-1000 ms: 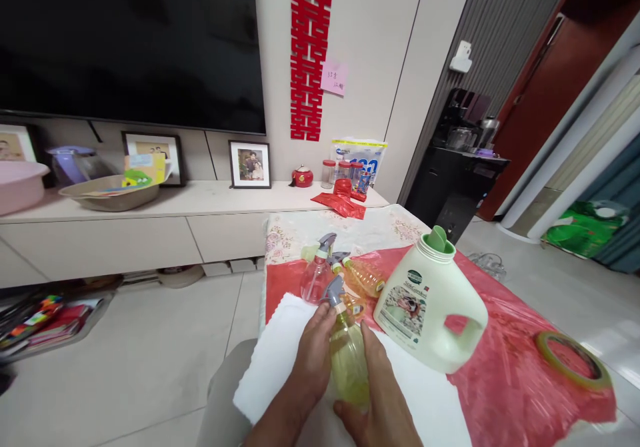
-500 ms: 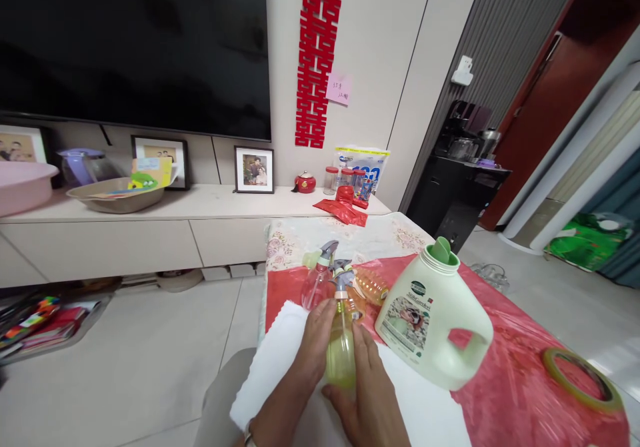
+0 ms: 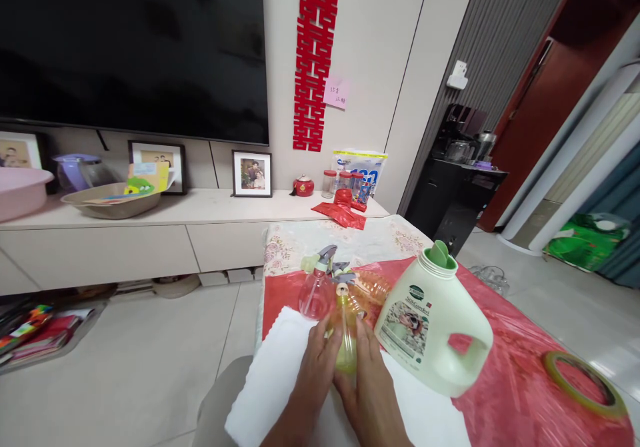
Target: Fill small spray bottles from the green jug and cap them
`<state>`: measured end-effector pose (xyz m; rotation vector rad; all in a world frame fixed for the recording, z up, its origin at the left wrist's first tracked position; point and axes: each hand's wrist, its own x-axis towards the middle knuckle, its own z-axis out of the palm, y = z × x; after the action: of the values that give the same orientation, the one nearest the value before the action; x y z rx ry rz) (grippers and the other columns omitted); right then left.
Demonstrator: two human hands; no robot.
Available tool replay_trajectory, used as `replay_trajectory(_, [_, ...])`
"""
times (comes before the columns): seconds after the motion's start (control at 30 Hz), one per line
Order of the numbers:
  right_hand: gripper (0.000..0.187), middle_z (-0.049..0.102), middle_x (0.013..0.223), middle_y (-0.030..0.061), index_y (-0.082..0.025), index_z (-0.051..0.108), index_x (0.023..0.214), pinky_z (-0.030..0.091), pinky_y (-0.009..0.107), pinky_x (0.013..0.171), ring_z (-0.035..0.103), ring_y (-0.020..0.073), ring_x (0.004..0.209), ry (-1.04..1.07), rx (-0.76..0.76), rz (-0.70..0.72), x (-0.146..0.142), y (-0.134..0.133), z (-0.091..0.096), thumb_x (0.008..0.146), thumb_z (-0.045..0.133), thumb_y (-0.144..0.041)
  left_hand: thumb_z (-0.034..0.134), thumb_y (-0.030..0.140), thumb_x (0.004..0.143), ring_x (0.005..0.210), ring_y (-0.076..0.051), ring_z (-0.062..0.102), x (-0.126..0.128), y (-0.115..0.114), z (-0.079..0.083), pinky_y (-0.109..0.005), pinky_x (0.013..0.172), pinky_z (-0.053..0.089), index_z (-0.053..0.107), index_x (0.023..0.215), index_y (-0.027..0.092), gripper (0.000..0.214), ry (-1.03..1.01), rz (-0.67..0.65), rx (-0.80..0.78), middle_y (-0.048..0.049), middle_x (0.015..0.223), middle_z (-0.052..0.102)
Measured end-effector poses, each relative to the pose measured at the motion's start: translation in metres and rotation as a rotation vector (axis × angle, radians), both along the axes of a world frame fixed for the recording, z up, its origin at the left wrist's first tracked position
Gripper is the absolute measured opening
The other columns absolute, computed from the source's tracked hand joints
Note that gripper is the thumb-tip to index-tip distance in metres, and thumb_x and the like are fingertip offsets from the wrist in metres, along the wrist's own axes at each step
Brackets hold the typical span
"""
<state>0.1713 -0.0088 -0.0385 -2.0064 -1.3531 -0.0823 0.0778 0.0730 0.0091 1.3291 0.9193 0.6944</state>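
Leftmost, on the long shelf (image 3: 150, 210) under the dark screen: a pink basin (image 3: 20, 190), inside hidden by its rim. Next to it a purple jug (image 3: 75, 170), then a wide tan bowl (image 3: 113, 202) holding flat coloured cards or papers. Further right on the same shelf are a small red pot (image 3: 303, 184) and clear jars (image 3: 336, 182) with red lids, contents too small to tell.

On the counter (image 3: 505, 394), covered with a red sheet, a white towel (image 3: 267, 380) lies at the near left edge. Left hand (image 3: 314, 375) comes up over the towel, its grip closed against the left side of a yellow spray bottle (image 3: 346, 340). The bottle stands roughly upright above the towel, nozzle away from the camera. It is see-through yellow-green; fill level cannot be told. Right hand (image 3: 371, 397) closes its grip on the bottle's right side, so both hands clasp it between them.

Just behind stands a pink spray bottle (image 3: 314, 292), clear-walled, with no liquid showing. An orange spray bottle (image 3: 374, 287) lies on its side to its right.

A pale green detergent jug (image 3: 434, 324) stands tilted just right of the hands, cap on, handle facing right, opaque. Well apart at the far right lies a roll of tape (image 3: 583, 384), flat on the red sheet.
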Motion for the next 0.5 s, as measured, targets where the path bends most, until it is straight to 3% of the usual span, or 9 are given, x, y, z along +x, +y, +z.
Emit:
replay_trajectory(0.17, [0.065,0.030,0.161,0.0116,-0.021,0.025,0.158,0.037,0.050,0.116,0.027,0.0293,0.149,0.091,-0.048,-0.037,0.006,0.015,-0.002,0.095,0.043,-0.028,0.045,0.047,0.092,0.148,-0.027,0.030,0.008,-0.002,-0.013,-0.044,0.124,0.025,0.035,0.149,0.014,0.067,0.039,0.030,0.106,-0.0164,0.157,0.035])
replay_trajectory(0.33, [0.064,0.027,0.161,0.0140,-0.015,0.029,0.157,0.032,0.050,0.119,0.024,0.0283,0.150,0.185,-0.080,-0.078,0.012,0.029,0.000,0.094,0.039,-0.026,0.038,0.046,0.095,0.154,-0.026,0.019,0.015,0.000,-0.028,-0.047,0.127,0.016,0.032,0.150,0.014,0.064,0.026,0.008,0.168,-0.0151,0.163,0.026])
replay_trajectory(0.5, [0.060,0.030,0.160,0.0162,-0.016,0.030,0.157,0.037,0.055,0.113,0.033,0.0325,0.146,0.222,-0.123,-0.132,0.014,0.031,0.000,0.099,0.034,-0.028,0.032,0.046,0.099,0.156,-0.022,0.013,0.016,-0.005,-0.044,-0.043,0.128,0.015,0.024,0.154,0.016,0.063,-0.015,0.011,0.210,-0.0108,0.167,0.018])
